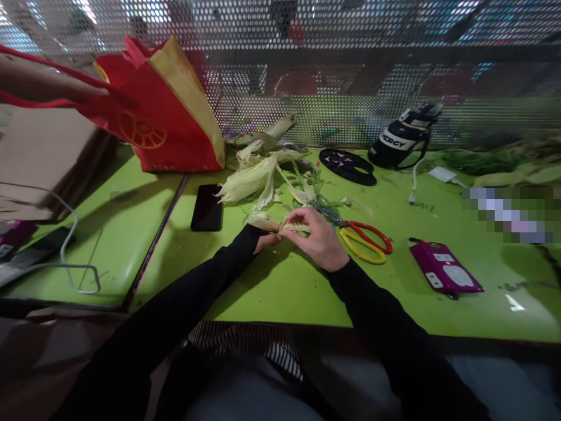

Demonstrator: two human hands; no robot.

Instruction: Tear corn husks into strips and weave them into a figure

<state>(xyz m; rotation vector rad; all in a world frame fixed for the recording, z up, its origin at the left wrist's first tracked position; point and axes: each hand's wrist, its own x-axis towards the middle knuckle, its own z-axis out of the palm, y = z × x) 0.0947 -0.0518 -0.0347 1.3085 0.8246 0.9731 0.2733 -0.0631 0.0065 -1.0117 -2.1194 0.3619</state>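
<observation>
Low over the green table, both hands meet on a pale braided strip of corn husk (294,227). My right hand (322,238) pinches it between thumb and fingers. My left hand (265,241) is closed on its left end, where a loose husk flap sticks out; part of that hand is hidden behind the husk. Just beyond lies a heap of dried corn husks (252,178). Beside my right hand rest scissors (366,238) with one red and one yellow handle, their blades among green scraps. A black phone (207,208) lies left of the husks.
A red and yellow bag (175,117) stands at the back left, with another person's arm (48,76) at its strap. Rearward are a black palette-like disc (348,166) and a black bottle (401,135). A purple power strip (446,268) lies right. A perforated metal screen (342,76) borders the table.
</observation>
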